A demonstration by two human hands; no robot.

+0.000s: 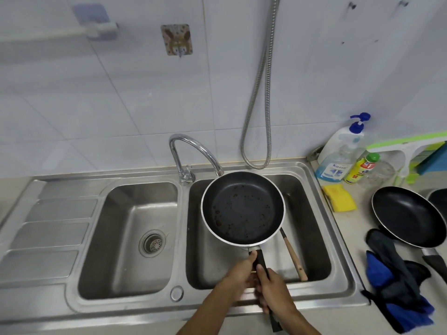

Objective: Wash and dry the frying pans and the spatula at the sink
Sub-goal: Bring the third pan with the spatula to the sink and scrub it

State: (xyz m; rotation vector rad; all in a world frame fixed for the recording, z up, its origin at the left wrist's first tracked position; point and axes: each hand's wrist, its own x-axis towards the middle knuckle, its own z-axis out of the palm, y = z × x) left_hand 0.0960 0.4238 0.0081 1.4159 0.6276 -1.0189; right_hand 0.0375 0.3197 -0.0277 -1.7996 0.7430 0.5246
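Note:
A black frying pan (243, 206) with brown spots inside hangs level over the right sink basin (312, 240), just under the faucet spout. My left hand (238, 278) and my right hand (274, 290) both grip its black handle, left nearer the pan. Beneath the pan a spatula (294, 256) with a wooden handle lies in the right basin, its head hidden by the pan. A second black frying pan (408, 215) rests on the counter at the right, and the rim of a third (439, 198) shows at the frame edge.
The chrome faucet (191, 153) stands between the two basins; no water is running. Left basin (116, 238) has a drain strainer. A yellow sponge (339, 198), soap bottles (338, 155) and a blue-grey cloth (399, 281) sit on the right counter. A metal hose (260, 93) hangs on the tiled wall.

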